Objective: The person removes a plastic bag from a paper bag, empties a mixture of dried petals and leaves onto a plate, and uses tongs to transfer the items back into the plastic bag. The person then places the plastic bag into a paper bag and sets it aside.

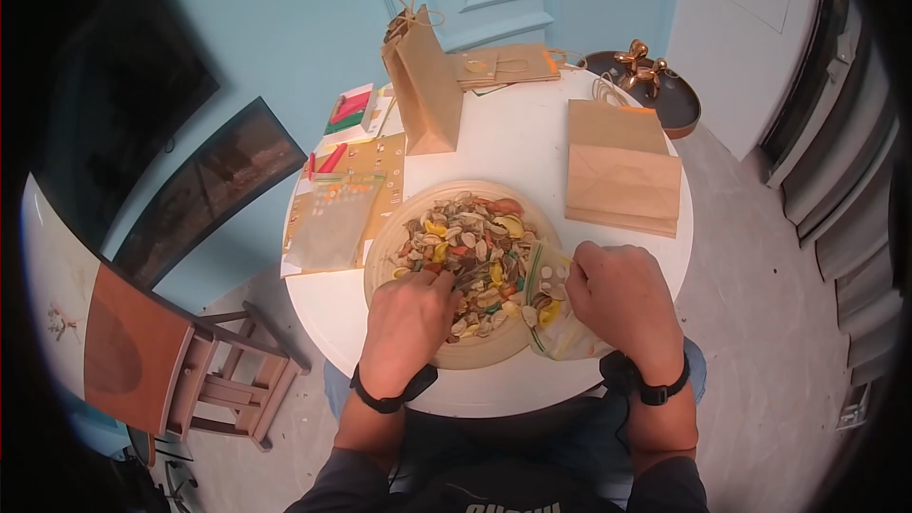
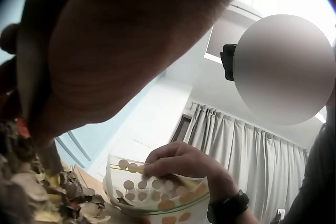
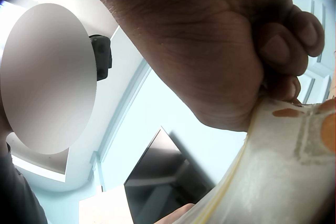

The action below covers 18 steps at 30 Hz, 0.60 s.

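A round wooden tray (image 1: 385, 256) on the table holds a heap of potpourri (image 1: 465, 237), dried petals and pods in beige, brown, yellow and orange. My left hand (image 1: 408, 323) is low over the near left of the heap, fingers curled. In the left wrist view it grips a long, flat greyish tool (image 2: 32, 77) whose lower end dips toward the potpourri; I cannot tell its kind. At the tray's right edge, my right hand (image 1: 627, 304) pinches the rim of a dotted clear zip bag (image 1: 570, 337). The bag's mouth gapes toward the heap, and some petals lie inside.
One brown paper bag (image 1: 427, 95) stands at the back; another paper bag (image 1: 622, 171) lies at the right. Flat paper bags (image 1: 518, 65) are behind. A second dotted zip bag (image 1: 328, 228) lies on cardboard at the left. A brown chair (image 1: 233, 389) stands left of the white table (image 1: 494, 152).
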Tool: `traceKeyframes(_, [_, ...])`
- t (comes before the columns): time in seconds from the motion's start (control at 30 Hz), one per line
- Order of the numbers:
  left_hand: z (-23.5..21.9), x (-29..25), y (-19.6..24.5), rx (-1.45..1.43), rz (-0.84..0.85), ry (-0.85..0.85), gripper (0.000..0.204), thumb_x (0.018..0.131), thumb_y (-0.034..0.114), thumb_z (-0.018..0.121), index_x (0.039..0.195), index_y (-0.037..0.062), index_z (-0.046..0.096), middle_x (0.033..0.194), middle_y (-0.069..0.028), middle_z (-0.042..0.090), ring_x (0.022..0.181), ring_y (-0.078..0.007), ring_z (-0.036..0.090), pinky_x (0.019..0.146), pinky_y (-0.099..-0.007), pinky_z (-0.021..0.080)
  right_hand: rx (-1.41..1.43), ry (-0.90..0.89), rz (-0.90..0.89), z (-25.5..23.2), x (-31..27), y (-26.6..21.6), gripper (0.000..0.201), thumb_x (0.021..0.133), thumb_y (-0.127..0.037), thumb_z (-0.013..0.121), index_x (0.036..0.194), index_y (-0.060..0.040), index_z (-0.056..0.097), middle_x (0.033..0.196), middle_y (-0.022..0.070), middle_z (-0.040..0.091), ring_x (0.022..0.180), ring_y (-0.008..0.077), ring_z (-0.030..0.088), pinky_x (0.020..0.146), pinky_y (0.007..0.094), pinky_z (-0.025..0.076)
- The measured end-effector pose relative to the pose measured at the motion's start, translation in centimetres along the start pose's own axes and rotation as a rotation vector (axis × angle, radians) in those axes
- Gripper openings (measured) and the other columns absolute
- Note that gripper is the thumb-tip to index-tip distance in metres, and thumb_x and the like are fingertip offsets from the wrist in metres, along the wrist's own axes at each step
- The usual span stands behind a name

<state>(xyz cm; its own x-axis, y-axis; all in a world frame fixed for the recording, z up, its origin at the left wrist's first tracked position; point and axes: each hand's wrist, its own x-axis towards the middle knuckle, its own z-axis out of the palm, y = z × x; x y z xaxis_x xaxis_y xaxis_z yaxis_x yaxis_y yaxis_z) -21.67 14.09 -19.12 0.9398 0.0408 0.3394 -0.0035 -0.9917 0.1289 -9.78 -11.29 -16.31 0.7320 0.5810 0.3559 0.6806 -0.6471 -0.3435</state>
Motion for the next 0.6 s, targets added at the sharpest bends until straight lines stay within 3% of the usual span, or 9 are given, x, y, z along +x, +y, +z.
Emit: traceKeyframes(0.6, [0.17,-0.08,0.25,-0.050,-0.028,0.017,0.015,0.096,0.018,0.085,0.098,0.0040,0.078,0.086,-0.0148,0.076,0.083,-0.0388,0.076,0.074,-0.0521,0.060,-0.004,-0.008,-0.002,0.06,-0.02,-0.04,0.022,0.100,-0.015,0.072,0.084,-0.0006,0.071,0.071,0.0229,0.071,0.070,0.0432,0.073,0.072,0.0524,0.060])
